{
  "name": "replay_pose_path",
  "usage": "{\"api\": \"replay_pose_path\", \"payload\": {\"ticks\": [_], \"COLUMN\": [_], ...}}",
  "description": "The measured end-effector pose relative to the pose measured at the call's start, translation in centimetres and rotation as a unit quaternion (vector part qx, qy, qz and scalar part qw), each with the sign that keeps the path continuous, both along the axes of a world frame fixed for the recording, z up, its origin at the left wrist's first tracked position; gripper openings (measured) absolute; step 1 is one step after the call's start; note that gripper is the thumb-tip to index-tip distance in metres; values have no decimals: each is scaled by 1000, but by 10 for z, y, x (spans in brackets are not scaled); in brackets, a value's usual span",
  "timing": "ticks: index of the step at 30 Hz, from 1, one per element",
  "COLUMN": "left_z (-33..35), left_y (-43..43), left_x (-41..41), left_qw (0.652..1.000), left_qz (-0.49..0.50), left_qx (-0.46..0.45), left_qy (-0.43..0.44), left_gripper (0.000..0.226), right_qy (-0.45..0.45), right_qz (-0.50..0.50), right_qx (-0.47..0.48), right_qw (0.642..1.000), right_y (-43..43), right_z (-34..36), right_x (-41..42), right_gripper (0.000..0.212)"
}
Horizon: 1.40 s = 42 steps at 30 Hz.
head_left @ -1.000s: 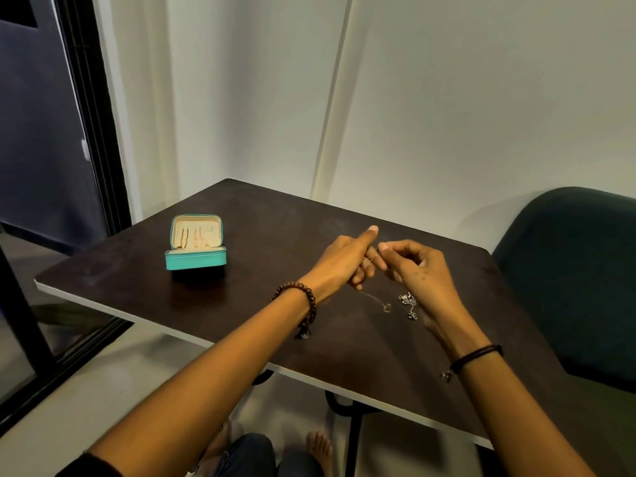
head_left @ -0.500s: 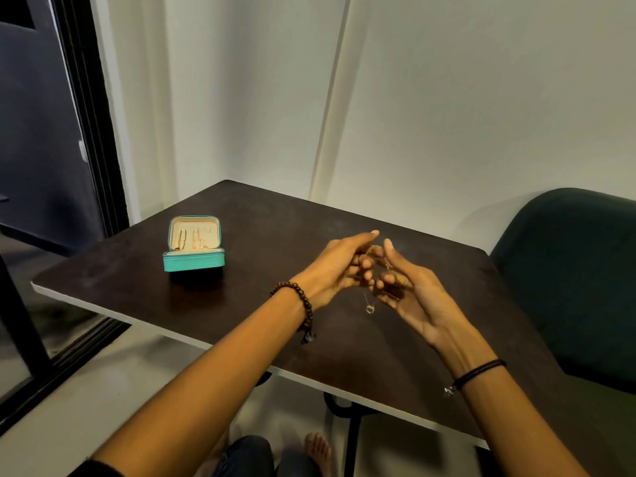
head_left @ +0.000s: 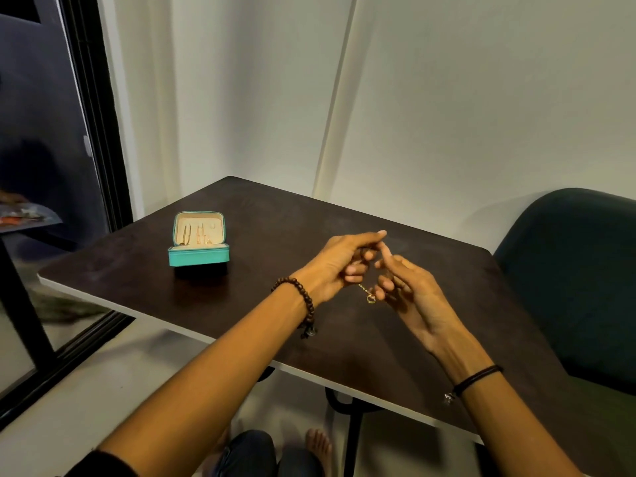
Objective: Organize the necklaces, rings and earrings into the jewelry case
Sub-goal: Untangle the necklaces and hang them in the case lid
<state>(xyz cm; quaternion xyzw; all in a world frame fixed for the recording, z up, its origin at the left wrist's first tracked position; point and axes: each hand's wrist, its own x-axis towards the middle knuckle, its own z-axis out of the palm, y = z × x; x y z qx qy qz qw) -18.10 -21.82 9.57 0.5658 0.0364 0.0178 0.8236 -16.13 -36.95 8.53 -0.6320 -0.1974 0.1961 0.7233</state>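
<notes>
Over dark table (head_left: 282,232) (jewelry case (head_left: 199,254) open) left hand (head_left: 332,266) pinches necklace (head_left: 370,298); right hand (head_left: 409,290) curls, grasp unclear.

A dark brown table (head_left: 275,304) carries a single thing directly on its top: a small teal jewelry case (head_left: 199,255). The case stands open, its lid (head_left: 199,228) raised upright at the back and showing a cream lining with thin gold pieces (head_left: 196,235) hanging in it. The table's pale edge (head_left: 172,328) runs just in front of the case and slants on well to the right of it. A black leg (head_left: 351,442) stands below the top, far right of the case.
</notes>
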Motion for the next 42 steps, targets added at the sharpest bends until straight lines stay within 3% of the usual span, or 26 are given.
{"api": "replay_pose_path", "payload": {"ticks": [3,6,9,18,22,27,32,36,39,42], "left_z": [-2,-4,-5,-18,-28,-37,-42,-51,-58,-68], "left_y": [0,3,5,28,51,99,152,190,212,231], "left_x": [-4,-6,-6,0,0,-10,-27,-34,-34,-32], "left_qw": [996,994,993,993,982,905,827,737,725,761], "left_qz": [0,-8,-6,61,129,302,431,490,493,480], "left_qx": [89,108,122,102,140,295,359,462,459,389], "left_qy": [2,1,-2,7,-22,-51,-46,51,146,200], "left_gripper": [34,29,29,27,28,14,11,21,32,43], "right_qy": [30,86,90,-29,-27,-11,-10,-22,-33,-44], "right_qz": [2,4,0,14,24,41,56,71,86,100], "right_qx": [80,136,90,-30,-25,-10,-31,-57,-70,-81], "right_qw": [996,987,992,999,999,999,998,996,993,991], "right_y": [2,3,6,32,58,95,129,156,173,189], "right_z": [4,8,9,5,3,1,-4,-7,-5,-3], "right_x": [0,3,6,14,19,30,36,39,41,45], "right_gripper": [17,21,24,25,18,18,18,17,17,17]}}
